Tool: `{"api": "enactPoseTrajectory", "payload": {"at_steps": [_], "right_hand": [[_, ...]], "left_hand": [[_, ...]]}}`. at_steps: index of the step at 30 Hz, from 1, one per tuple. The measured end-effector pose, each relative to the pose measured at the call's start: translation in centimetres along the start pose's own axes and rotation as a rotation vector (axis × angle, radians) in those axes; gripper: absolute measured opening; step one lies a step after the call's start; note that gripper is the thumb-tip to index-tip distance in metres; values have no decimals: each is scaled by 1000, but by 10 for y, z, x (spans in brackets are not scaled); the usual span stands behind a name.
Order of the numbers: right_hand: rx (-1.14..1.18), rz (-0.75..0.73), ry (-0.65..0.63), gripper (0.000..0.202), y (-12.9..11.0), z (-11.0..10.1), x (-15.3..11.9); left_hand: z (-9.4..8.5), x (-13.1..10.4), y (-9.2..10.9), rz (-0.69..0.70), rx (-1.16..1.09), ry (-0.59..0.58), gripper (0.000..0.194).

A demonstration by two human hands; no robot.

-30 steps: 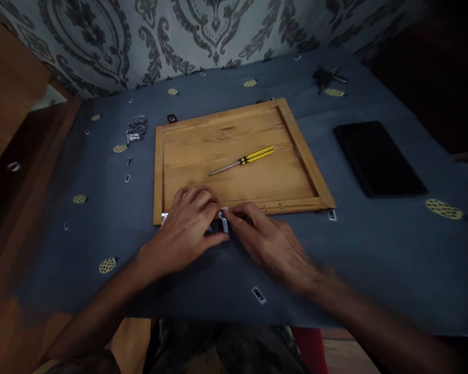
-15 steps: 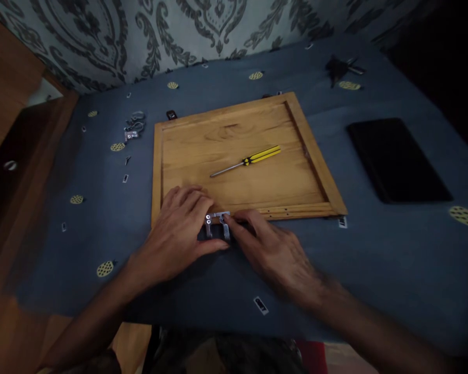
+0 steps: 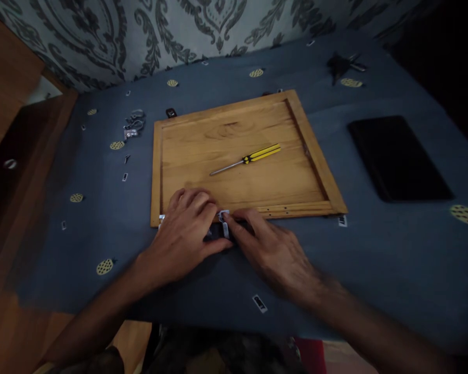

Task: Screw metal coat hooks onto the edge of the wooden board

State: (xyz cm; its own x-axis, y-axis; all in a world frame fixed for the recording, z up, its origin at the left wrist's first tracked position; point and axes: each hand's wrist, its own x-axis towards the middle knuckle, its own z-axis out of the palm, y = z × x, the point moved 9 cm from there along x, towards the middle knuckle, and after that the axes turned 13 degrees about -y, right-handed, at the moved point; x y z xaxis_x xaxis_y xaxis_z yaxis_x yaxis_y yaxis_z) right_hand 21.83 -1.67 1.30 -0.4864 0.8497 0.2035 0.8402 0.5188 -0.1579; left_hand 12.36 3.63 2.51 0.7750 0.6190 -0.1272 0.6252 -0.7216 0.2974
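Note:
A wooden framed panel (image 3: 226,132) lies on the blue cloth. At its front edge sits a small silver metal fitting (image 3: 225,224), mostly covered by my hands. My left hand (image 3: 185,223) curls over the front rail, its thumb underneath, gripping around the fitting's left part. My right hand (image 3: 269,246) presses its closed fingertips on the fitting's right end. More shiny metal (image 3: 161,219) shows left of my left hand. A yellow-and-black screwdriver (image 3: 245,159) rests on the panel, tip towards the left. Small dark holes (image 3: 277,211) mark the front rail to the right.
Several loose metal pieces (image 3: 133,124) lie left of the panel, with a small screw-like piece (image 3: 127,158) nearer me. A black flat case (image 3: 400,158) lies to the right. A dark object with metal prongs (image 3: 343,65) is at the back right. Patterned fabric (image 3: 218,26) hangs behind.
My left hand has slid slightly right, over the fitting's two screws, uncovering shiny metal at the panel's front left corner. My right hand has stayed nearly still.

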Motion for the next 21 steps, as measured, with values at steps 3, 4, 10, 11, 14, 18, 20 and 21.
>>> {"api": "enactPoseTrajectory", "payload": {"at_steps": [3, 4, 10, 11, 14, 18, 20, 21], "right_hand": [[25, 17, -13, 38, 2, 3, -1], [47, 21, -18, 38, 3, 5, -1], [287, 79, 84, 35, 17, 1, -10], [308, 84, 113, 35, 19, -2, -11], [324, 86, 143, 37, 21, -6, -13], [300, 54, 103, 33, 17, -4, -13], [298, 36, 85, 33, 14, -3, -12], [302, 31, 78, 33, 13, -2, -12]], "left_hand": [[0, -1, 0, 3, -9, 6, 41], [1, -1, 0, 3, -12, 8, 40], [1, -1, -1, -14, -36, 12, 37], [1, -1, -1, -15, -40, 13, 37], [1, -1, -2, -18, -50, 15, 37], [2, -1, -2, -17, -42, 20, 37], [3, -1, -2, -22, -37, 20, 37], [3, -1, -3, -24, -35, 17, 37]]}}
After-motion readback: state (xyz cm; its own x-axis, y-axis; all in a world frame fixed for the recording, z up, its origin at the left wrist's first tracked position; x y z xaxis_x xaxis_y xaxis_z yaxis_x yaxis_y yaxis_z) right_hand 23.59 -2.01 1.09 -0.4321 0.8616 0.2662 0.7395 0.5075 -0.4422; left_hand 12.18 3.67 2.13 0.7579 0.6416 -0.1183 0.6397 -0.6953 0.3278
